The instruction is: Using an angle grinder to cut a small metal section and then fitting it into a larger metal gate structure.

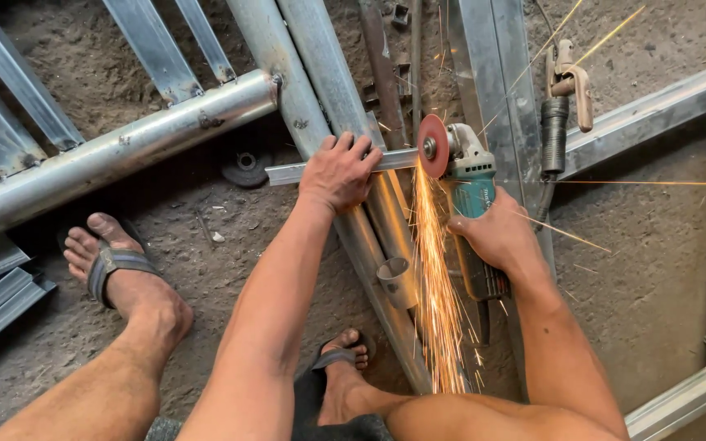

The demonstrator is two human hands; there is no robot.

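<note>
Head view: left hand [338, 173] presses flat, fingers curled, on a metal strip [288, 172]. Right hand [496, 233] grips a teal angle grinder [471, 184], its disc [432, 145] throwing sparks [435, 286].

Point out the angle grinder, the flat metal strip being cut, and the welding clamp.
angle grinder [474, 175]: head view, on its teal body behind the disc.
flat metal strip [288, 172]: head view, on its free left end.
welding clamp [569, 82]: head view, on its tan handle.

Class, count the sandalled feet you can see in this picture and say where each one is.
2. The left foot is planted on the dirt at the left. The right foot sits at bottom centre beside the pipes, partly hidden by the left arm.
</note>
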